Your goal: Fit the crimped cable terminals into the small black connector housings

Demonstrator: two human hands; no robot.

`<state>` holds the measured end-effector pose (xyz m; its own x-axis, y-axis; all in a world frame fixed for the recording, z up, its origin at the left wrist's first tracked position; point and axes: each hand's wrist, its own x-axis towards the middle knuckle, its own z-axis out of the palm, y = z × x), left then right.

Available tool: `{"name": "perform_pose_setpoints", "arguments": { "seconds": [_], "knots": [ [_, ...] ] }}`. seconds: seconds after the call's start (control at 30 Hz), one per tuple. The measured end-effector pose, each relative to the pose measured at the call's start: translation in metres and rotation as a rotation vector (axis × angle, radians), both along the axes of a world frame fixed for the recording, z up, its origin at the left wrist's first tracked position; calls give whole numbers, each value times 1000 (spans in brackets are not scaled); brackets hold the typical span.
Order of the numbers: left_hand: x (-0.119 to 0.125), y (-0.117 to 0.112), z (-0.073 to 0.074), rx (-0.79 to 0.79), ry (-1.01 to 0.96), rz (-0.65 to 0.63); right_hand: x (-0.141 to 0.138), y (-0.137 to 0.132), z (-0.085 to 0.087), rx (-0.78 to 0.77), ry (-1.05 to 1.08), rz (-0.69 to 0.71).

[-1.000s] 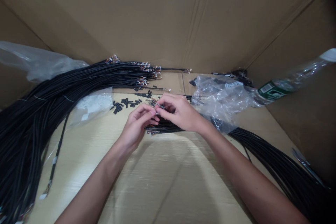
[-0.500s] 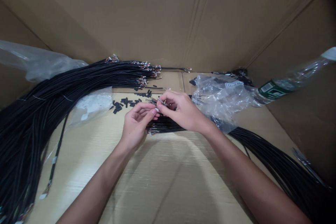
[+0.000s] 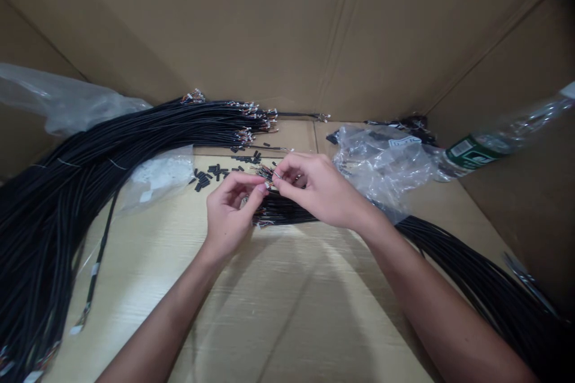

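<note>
My left hand (image 3: 230,209) is closed, thumb and forefinger pinching a small white connector (image 3: 268,185). Right beside it, my right hand (image 3: 320,190) is closed too, its thumb and forefinger on the thin wires at the connector; finer detail there is too small to make out. Under both hands lies a bundle of black cables (image 3: 287,213) with bare wire ends and connectors, running off to the right. Short black tube pieces (image 3: 203,181) are scattered just beyond my left hand.
A thick bundle of black cables (image 3: 135,125) fills the left side. One single cable (image 3: 93,278) lies apart. Clear plastic bags (image 3: 162,178) rest at left and right. A green-labelled bottle (image 3: 476,149) leans at the right, near metal tweezers (image 3: 527,281). Cardboard walls (image 3: 251,24) enclose the surface.
My hands have shifted very slightly, and the left fingers sit a bit more open behind the pinch. The connector is still held between them. The view has moved slightly.
</note>
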<state>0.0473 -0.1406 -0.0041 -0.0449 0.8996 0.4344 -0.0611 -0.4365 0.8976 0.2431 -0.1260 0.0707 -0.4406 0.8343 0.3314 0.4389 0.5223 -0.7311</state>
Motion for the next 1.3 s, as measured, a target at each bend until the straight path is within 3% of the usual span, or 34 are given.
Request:
{"name": "perform_pose_setpoints", "arguments": {
  "seconds": [0.83,1.3],
  "knots": [
    [4,-2,6,52,33,-21,-1,-5,7,-167,14,-52],
    [3,-4,5,3,21,-24,-5,-8,7,-190,21,-133]
  ]
}}
